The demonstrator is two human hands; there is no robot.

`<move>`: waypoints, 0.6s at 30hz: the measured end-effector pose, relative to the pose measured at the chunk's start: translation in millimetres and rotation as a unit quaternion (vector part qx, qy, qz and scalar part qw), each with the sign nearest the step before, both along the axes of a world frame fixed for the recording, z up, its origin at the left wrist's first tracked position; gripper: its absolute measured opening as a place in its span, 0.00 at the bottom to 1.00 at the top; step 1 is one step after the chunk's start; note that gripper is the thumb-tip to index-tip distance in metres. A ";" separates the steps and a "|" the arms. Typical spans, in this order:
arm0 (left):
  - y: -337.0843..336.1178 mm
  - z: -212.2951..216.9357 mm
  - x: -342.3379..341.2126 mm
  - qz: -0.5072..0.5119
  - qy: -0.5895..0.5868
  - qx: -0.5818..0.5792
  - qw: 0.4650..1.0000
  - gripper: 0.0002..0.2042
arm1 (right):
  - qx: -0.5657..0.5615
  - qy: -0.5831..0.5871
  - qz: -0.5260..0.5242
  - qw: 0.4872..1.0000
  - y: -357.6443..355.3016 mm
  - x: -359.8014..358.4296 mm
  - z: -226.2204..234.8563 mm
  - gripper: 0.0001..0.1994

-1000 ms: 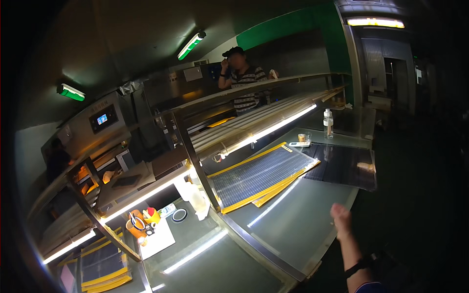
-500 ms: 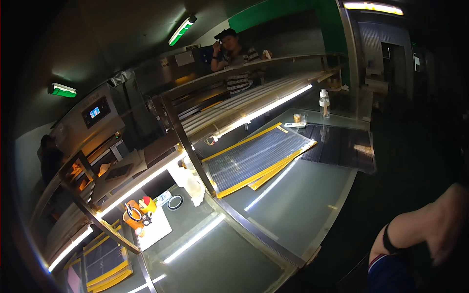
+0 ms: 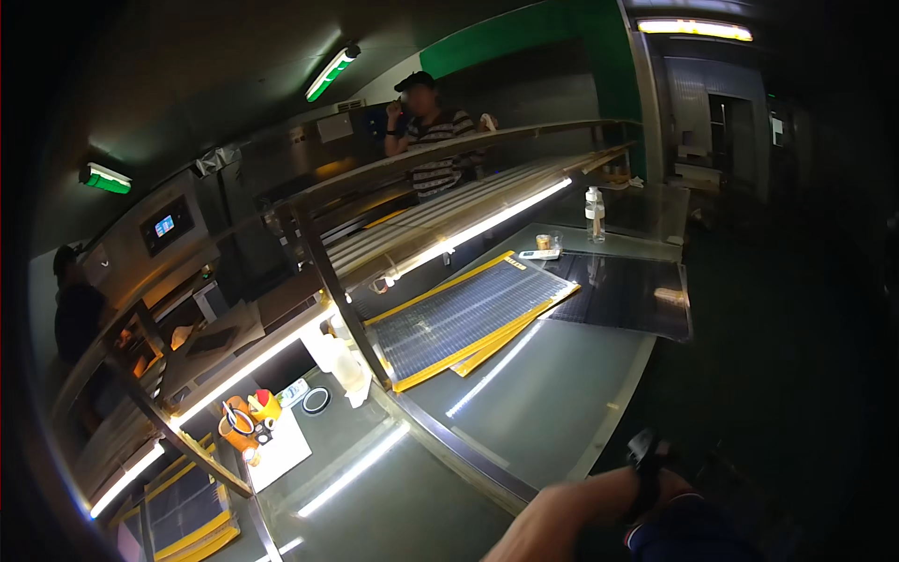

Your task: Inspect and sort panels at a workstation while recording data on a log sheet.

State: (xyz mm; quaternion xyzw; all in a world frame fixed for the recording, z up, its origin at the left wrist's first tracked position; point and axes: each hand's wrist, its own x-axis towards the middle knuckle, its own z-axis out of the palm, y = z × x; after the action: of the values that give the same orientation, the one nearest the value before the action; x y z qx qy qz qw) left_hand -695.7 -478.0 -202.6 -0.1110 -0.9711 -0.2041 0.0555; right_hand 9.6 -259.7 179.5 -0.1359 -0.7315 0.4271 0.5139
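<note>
My right hand reaches in at the lower right, over the near edge of the glass-topped table. A dark watch sits on its wrist, below a dark blue sleeve. The lower picture edge cuts the hand off and its fingers do not show, so whether it holds anything is hidden. My left hand is out of view. Farther along the table, a dark striped panel with yellow edging lies on a similar one. Beside it is a plain dark panel.
A clear bottle stands at the far end, near a small white device. Orange containers, a white sheet and a black ring sit at the left. Lamp-lit shelving runs behind. Two people stand beyond it.
My right hand has swung from the far right down and leftward to the table's near edge. The scene has shifted a little left. The person behind the shelving still has one hand raised.
</note>
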 end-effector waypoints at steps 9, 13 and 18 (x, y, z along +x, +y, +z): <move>29.8 28.0 15.6 -0.100 0.025 0.013 0.995 0.24 | 0.326 0.256 -0.430 0.802 25.0 66.6 13.1 0.19; 33.9 38.6 30.0 -0.133 0.029 0.016 0.991 0.24 | 0.298 -0.361 -0.286 0.836 33.4 73.5 -49.8 0.15; 89.2 67.2 41.4 -0.186 0.040 0.048 0.981 0.24 | 0.106 -0.290 -0.554 0.773 63.3 116.0 -194.1 0.16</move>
State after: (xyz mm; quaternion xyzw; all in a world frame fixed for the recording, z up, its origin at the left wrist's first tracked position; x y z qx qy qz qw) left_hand -654.2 -388.9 -135.4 -0.2945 -0.9197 -0.2524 0.0610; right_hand 125.6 -196.4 -14.6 -0.5794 -0.6847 -0.0713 0.4364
